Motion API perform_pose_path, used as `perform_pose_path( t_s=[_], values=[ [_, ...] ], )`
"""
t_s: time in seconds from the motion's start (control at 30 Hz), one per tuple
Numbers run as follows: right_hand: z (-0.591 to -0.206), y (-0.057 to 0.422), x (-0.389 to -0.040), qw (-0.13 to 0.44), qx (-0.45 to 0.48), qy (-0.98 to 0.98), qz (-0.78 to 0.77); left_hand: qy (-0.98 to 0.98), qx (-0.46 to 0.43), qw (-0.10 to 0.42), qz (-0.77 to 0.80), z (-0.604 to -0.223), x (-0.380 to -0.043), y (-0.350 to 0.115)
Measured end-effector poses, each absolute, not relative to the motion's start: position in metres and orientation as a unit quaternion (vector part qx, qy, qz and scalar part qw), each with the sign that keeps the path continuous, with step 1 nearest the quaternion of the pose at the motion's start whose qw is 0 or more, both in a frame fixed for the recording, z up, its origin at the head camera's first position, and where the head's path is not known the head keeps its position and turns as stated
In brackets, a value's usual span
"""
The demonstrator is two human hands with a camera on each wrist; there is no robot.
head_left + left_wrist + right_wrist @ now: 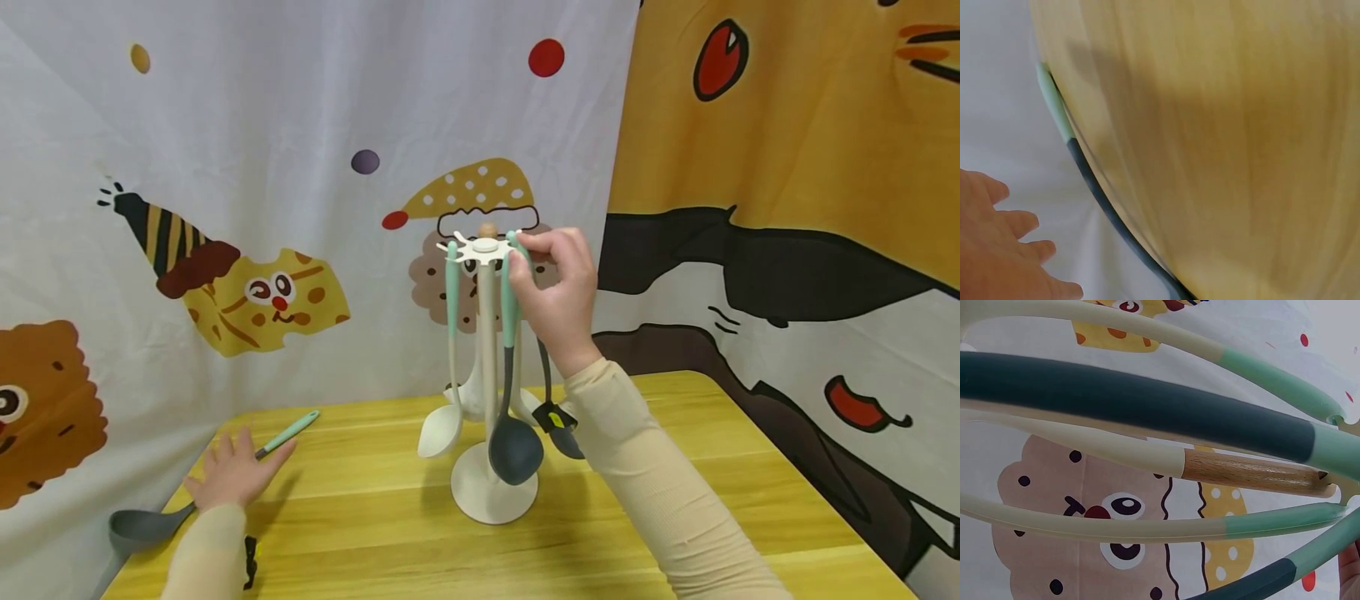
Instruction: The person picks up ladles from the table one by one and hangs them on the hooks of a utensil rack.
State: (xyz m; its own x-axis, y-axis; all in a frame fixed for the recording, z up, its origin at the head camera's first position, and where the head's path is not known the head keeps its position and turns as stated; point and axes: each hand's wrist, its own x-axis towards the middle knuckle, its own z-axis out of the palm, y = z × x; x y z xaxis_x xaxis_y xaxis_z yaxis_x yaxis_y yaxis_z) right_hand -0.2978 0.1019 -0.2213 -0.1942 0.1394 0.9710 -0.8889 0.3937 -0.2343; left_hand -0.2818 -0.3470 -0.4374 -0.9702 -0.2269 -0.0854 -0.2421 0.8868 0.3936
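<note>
At the top of a white utensil rack (pixel 495 507), my right hand (pixel 558 296) pinches the mint handle of a dark grey ladle (pixel 516 450) between thumb and fingers. The ladle hangs upright at the rack's front right. Only a bit of that hand shows at the right wrist view's edge. My left hand (pixel 236 471), fingers spread, is over another dark grey ladle (pixel 142 529) lying at the table's left edge; its mint handle (pixel 1054 103) appears in the left wrist view. Whether the hand touches it I cannot tell.
Also on the rack hang a cream spoon (pixel 440 431) with a mint handle, a wooden-handled utensil (pixel 1254 470) and another dark utensil (pixel 567 443), partly hidden by the right wrist. A patterned curtain (pixel 300 108) hangs behind the wooden table (pixel 360 500).
</note>
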Motion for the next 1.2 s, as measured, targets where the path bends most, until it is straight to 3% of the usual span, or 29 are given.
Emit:
perform_pose_path(
  t_s=[0.5, 1.2],
  values=[
    [-0.222, 0.102, -0.3, 0.563, 0.3, -0.617, 0.462, 0.967, -0.139, 0.054, 0.209, -0.448, -0.278, -0.363],
    [-0.222, 0.102, -0.3, 0.56, 0.306, -0.621, 0.455, 0.974, -0.154, 0.022, 0.165, -0.458, -0.279, -0.377]
  ],
)
